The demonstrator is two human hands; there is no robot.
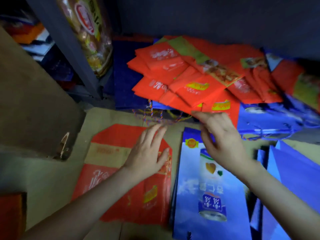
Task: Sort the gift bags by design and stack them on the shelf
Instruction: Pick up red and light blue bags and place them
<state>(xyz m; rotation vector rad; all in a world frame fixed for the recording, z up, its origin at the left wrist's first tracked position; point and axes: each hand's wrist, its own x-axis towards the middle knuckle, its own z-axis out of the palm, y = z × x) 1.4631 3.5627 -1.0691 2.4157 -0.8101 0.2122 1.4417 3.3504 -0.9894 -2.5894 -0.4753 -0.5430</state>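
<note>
Our left grip (149, 153) is spread over the floor's red bag (121, 179). Our right grip (223, 135), fingers loose, touches the shelf's (72, 54) fanned red pile (181, 75). It overhangs; one tug could spill it.

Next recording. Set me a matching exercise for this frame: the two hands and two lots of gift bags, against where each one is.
Things:
1. left hand
2. right hand
3. red bag pile
4. blue can-print bag

Places:
A. heaped on the shelf
B. flat beside the single red bag, under the right forearm
C. resting on the single red bag
D. fingers at the pile's front edge

Pairs: 1-C, 2-D, 3-A, 4-B
</note>
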